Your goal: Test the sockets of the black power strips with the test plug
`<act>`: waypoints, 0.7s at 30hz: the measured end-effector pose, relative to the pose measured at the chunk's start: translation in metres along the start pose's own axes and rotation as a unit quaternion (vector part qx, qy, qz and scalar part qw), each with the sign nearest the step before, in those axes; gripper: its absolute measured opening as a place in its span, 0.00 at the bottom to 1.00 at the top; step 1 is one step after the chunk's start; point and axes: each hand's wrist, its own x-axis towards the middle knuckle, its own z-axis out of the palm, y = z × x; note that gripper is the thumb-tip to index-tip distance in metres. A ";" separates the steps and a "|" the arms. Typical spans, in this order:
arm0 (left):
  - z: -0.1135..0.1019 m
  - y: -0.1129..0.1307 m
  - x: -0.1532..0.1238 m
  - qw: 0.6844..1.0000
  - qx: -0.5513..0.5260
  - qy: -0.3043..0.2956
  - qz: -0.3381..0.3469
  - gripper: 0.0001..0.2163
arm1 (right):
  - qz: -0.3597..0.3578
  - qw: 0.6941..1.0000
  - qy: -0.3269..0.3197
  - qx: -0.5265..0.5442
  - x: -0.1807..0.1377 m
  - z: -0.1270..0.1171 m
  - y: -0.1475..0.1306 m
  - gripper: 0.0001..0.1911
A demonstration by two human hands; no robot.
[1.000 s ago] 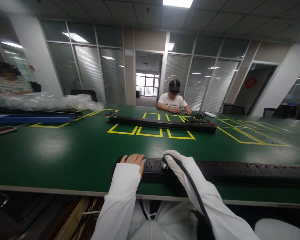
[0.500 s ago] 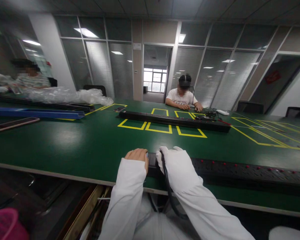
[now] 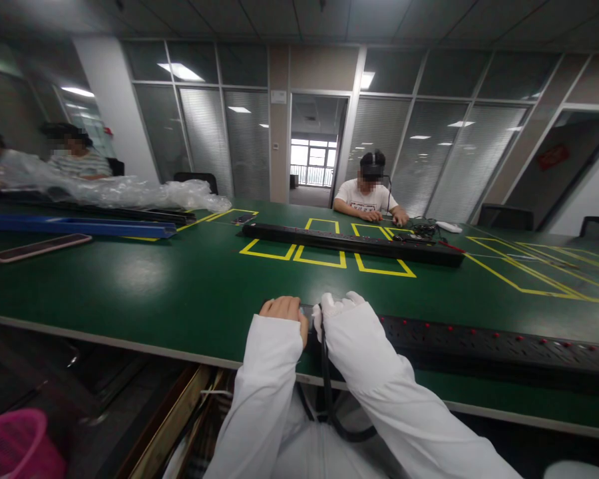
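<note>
While a pink basket (image 3: 22, 446) stands at the lower left of the frame, a phone in a pink case (image 3: 42, 247) lies above it on the green table (image 3: 194, 293). Just beyond the phone is a blue channel (image 3: 80, 226), and behind that crumpled clear plastic (image 3: 140, 191), with a person in a striped top (image 3: 82, 163) at the upper left.

At the lower centre, the bare left hand (image 3: 282, 311) rests over the left end of the near black power strip (image 3: 484, 346), fingers bent and side by side; I cannot tell whether they clamp it, since their tips are hidden. Just right of it, the white-gloved right hand (image 3: 343, 313) is closed on a black cable (image 3: 325, 362), which loops down past the table edge. From under both hands, the near strip runs to the right edge of the frame, its upper side dotted with red.

Above the hands, a second black strip (image 3: 352, 247) lies across yellow tape outlines (image 3: 322, 263). Behind its right half sits a person in a white T-shirt (image 3: 362, 199), near tangled black cords (image 3: 422, 230) at the right of centre.
</note>
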 end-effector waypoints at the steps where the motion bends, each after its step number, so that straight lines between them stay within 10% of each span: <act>1: 0.000 0.000 0.000 1.000 -0.001 0.002 0.000 0.09 | -0.005 1.000 -0.001 -0.006 0.001 -0.001 0.000 0.15; 12: 0.000 0.000 -0.002 1.000 -0.016 0.022 0.015 0.10 | 0.043 0.982 -0.125 0.133 -0.004 0.020 0.028 0.19; 21: -0.004 0.003 0.000 1.000 -0.006 0.023 -0.003 0.09 | 0.003 0.998 -0.055 0.039 -0.001 -0.004 -0.003 0.14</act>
